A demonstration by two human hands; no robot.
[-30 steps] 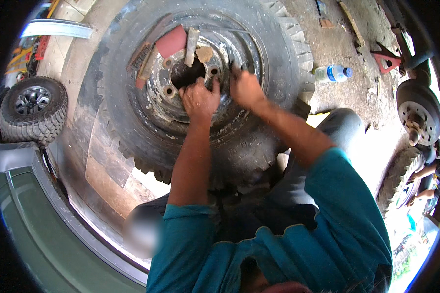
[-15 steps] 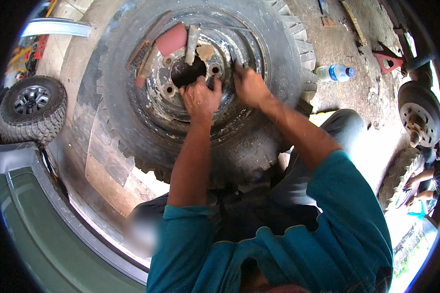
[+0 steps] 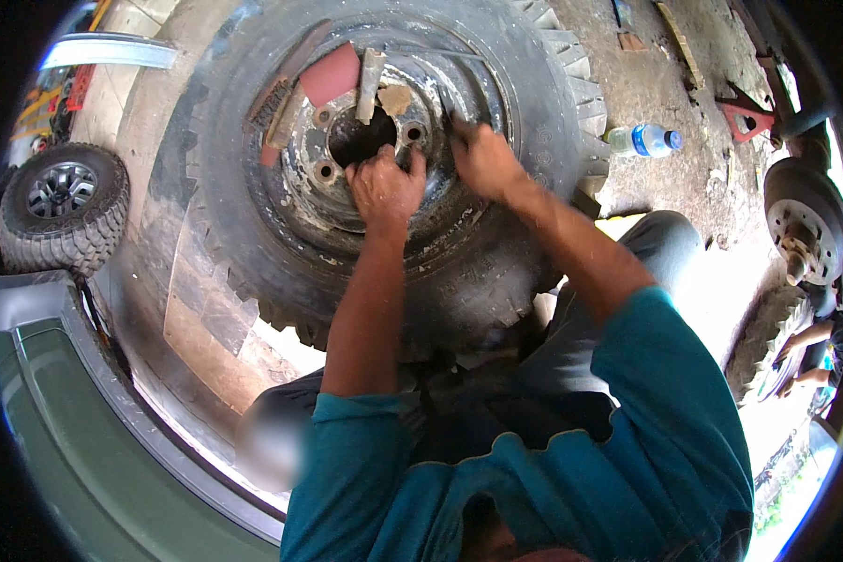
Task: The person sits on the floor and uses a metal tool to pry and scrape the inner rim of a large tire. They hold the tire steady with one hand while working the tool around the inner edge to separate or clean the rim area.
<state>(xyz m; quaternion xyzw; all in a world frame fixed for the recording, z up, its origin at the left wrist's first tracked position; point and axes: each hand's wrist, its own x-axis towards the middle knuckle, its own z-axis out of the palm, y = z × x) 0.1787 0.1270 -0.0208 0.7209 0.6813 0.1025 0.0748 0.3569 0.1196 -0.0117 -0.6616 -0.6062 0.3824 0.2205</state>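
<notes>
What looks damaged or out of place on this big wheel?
The rim looks worn: its surface is blotchy, with pale and dark patches. A red sheet and irregular brown scrap lie loose on it.

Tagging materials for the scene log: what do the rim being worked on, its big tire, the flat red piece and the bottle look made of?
Rim: probably steel; patchy, flaking pale coating over dark areas.
Big tire: black rubber, dull and scuffed, chunky tread blocks.
Red piece: matte, flat; paper, abrasive or rubber, can't tell.
Bottle: likely plastic, see-through body.
</notes>
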